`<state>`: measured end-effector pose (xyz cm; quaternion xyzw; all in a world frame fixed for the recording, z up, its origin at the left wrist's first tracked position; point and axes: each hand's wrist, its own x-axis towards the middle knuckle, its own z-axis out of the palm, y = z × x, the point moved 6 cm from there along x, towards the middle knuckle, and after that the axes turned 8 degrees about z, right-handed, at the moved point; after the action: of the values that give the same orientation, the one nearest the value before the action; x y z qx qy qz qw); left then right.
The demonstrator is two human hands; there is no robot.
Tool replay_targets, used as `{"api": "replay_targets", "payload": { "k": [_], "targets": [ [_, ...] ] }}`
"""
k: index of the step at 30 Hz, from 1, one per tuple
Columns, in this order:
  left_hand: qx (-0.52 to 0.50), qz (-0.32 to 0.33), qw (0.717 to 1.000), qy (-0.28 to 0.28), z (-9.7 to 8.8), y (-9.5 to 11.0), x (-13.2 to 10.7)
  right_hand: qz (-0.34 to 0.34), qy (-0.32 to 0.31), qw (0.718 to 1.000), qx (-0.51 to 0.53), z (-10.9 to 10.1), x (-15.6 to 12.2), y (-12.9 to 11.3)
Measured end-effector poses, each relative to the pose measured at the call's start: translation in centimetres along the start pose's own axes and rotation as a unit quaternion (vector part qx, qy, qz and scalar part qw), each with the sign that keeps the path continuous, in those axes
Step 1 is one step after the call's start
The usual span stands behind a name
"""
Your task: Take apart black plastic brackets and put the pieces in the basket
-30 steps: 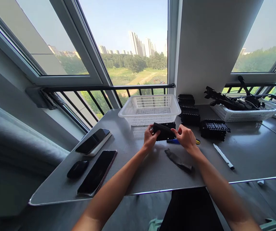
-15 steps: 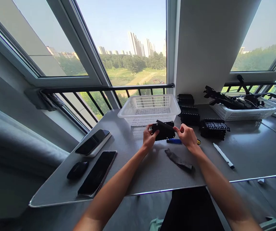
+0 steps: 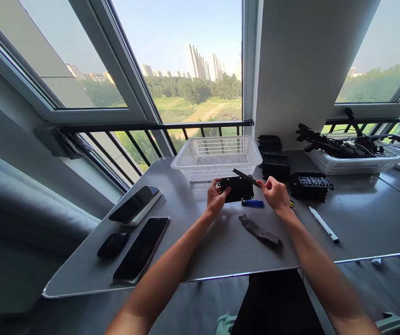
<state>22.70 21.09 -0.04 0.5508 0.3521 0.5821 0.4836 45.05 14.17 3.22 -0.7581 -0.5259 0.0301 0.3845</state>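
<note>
My left hand (image 3: 216, 199) is closed on the left end of a flat black plastic piece with notched edges (image 3: 239, 190), held up over the table. Pinched in my right hand (image 3: 273, 194) is a thin black strip, flat like a file (image 3: 245, 177), slanting up and left across the top of the piece. Whether strip and piece touch, I cannot tell. Below them on the table lie a blue-handled tool (image 3: 253, 204), partly hidden by my right hand, and a crumpled dark grey cloth strip (image 3: 261, 232).
A white plastic basket (image 3: 217, 174) stands behind my hands. Stacks of black notched parts (image 3: 274, 165) and another such stack (image 3: 310, 186) sit to its right. A white pen (image 3: 324, 225) lies at right, two phones (image 3: 142, 250) and a black mouse (image 3: 113, 245) at left.
My right hand has moved slightly right, and the black strip has shifted with it, rising off the face of the plastic piece to its top edge. My left hand stays nearly still.
</note>
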Motion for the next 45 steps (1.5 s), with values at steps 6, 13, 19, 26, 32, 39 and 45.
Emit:
{"api": "replay_targets", "payload": {
  "k": [6,13,19,26,32,39,45],
  "targets": [
    [0.008,0.003,1.000,0.015,-0.2,0.2,0.0,-0.008,0.008,1.000,0.004,-0.4,0.1,0.1],
    [0.001,0.005,1.000,0.026,-0.3,0.3,0.0,0.014,-0.003,1.000,0.001,-0.2,0.1,0.2],
    [0.001,0.002,1.000,0.026,-0.4,0.1,0.0,0.006,-0.007,1.000,0.029,-0.2,0.1,0.0],
    [-0.027,-0.003,0.999,0.042,-0.6,-0.1,0.3,0.042,0.021,0.999,0.008,-1.1,0.4,0.8],
    [-0.010,-0.006,1.000,0.020,-0.1,-0.3,0.0,-0.005,-0.022,0.999,0.039,-0.1,-0.5,-0.8],
    [-0.024,-0.011,0.999,0.028,-0.1,-0.2,-0.1,0.021,-0.041,0.999,0.009,0.6,-0.7,-0.8],
    [-0.011,-0.011,1.000,0.021,-0.1,-0.2,-0.1,0.001,-0.043,0.999,0.016,0.7,-0.9,-1.3]
  ]
}}
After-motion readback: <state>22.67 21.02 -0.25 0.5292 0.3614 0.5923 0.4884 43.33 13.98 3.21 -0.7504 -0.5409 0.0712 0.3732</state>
